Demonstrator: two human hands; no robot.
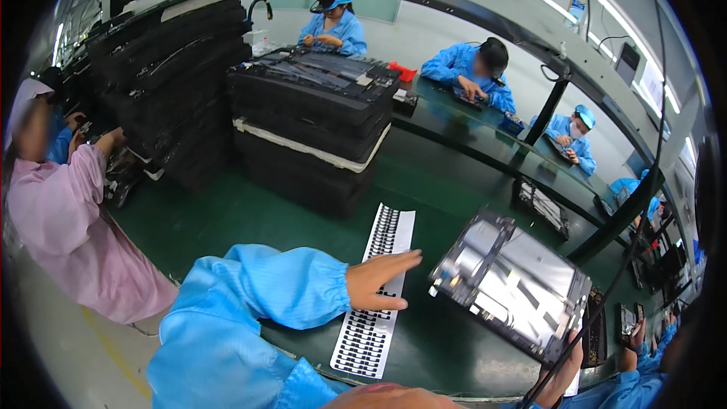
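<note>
My left hand (379, 280), in a blue sleeve, reaches over a long white sheet (401, 238) lined with rows of small black stickers or pads. Its fingers are stretched out and nothing is in them; whether it touches the sheet I cannot tell. At the right, my right hand (568, 373) grips the near corner of an opened tablet (522, 280). The tablet is tilted above the table, its bright silver inside and circuit parts exposed. Part of the right hand is hidden behind the tablet and a dark cable.
Tall stacks of black foam trays (174, 83) stand at the far left, beside another stack (303, 159) topped with device parts. A metal frame (454, 4) arches overhead. Another opened device (541, 208) lies beyond my tablet. Co-workers in blue (469, 72) and pink (76, 204) sit around the green table (432, 174).
</note>
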